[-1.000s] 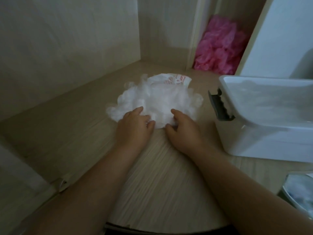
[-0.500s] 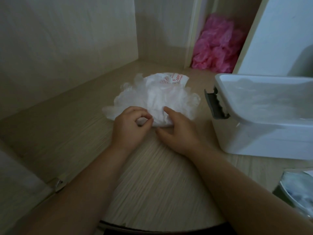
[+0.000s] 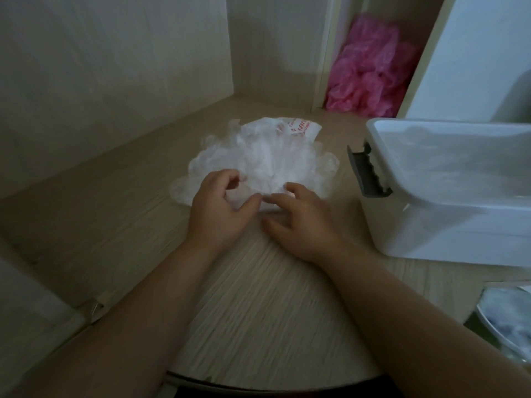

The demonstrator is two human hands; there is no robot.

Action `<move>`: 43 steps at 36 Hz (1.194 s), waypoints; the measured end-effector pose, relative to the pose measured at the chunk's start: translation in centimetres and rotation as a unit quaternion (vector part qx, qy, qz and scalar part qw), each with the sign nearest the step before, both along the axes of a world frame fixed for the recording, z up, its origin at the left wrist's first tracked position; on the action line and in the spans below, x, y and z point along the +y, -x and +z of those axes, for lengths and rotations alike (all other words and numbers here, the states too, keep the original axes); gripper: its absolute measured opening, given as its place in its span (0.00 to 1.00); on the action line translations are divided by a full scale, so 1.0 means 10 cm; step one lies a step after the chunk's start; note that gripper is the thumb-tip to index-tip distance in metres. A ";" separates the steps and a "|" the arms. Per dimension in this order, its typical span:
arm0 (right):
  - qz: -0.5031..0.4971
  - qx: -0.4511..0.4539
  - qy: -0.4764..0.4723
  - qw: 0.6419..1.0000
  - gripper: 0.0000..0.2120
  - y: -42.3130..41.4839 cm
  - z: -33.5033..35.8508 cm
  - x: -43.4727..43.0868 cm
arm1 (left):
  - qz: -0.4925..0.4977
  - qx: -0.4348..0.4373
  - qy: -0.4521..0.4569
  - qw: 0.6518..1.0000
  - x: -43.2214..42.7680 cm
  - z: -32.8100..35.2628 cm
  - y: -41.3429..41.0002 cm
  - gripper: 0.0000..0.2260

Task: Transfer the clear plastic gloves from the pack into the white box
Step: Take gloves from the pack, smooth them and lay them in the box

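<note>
A crumpled heap of clear plastic gloves (image 3: 267, 165) lies on the wooden surface, still partly in its pack (image 3: 296, 129), a thin bag with red print at the far side. My left hand (image 3: 221, 208) is at the heap's near edge, fingers curled, thumb and forefinger pinching the plastic. My right hand (image 3: 298, 219) lies beside it, its fingers touching the near edge of the gloves. The white box (image 3: 448, 231) stands open to the right with some clear plastic inside and a grey latch (image 3: 366, 175) on its left end.
A pink plastic bundle (image 3: 370, 67) sits in a niche at the back. Wooden panels wall the left and rear. A white slab (image 3: 474, 56) leans behind the box. A dish-like object (image 3: 505, 320) shows at the lower right edge.
My left hand went from lying flat on the heap to curling its fingers and pinching the plastic. My right hand slid a little along the near edge.
</note>
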State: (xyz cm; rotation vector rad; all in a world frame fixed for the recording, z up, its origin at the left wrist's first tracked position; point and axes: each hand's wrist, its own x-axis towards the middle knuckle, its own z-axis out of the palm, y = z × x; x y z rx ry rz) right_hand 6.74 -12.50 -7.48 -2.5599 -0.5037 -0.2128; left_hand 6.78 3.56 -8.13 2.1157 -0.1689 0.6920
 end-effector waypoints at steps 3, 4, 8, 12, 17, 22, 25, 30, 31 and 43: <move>0.025 0.014 0.052 0.998 0.23 0.01 0.03 0.01 | -0.030 0.013 0.012 0.999 -0.03 0.01 0.02 0.13; 0.028 0.018 0.062 0.997 0.24 0.01 0.03 0.01 | -0.033 0.014 0.005 0.999 -0.03 0.01 0.02 0.10; 0.018 0.034 0.082 0.996 0.26 0.02 0.06 0.03 | -0.011 -0.008 -0.019 1.000 0.02 -0.01 -0.02 0.03; -0.021 0.044 0.111 0.993 0.27 -0.01 0.04 0.05 | 0.027 -0.052 0.022 0.998 0.04 0.02 0.01 0.03; -0.039 0.059 0.090 0.993 0.30 -0.04 0.06 0.09 | 0.020 -0.104 0.042 0.993 0.00 0.23 0.04 0.06; -0.074 0.035 -0.019 0.996 0.29 -0.01 0.19 0.03 | 0.004 -0.101 0.089 0.991 -0.02 0.53 0.04 0.10; -0.044 0.024 -0.071 0.996 0.29 0.05 0.32 0.05 | -0.008 -0.105 0.094 0.990 -0.03 0.77 0.06 0.10; 0.009 0.031 -0.205 0.978 0.09 0.17 0.64 0.14 | -0.024 -0.138 0.118 0.983 -0.08 1.10 0.11 0.11; 0.010 0.033 -0.228 0.973 0.10 0.19 0.71 0.13 | -0.004 -0.142 0.135 0.981 -0.08 1.15 0.12 0.11; 0.021 0.072 -0.412 0.908 0.15 0.37 1.51 -0.27 | -0.198 0.043 0.140 0.969 -0.22 1.42 0.31 0.05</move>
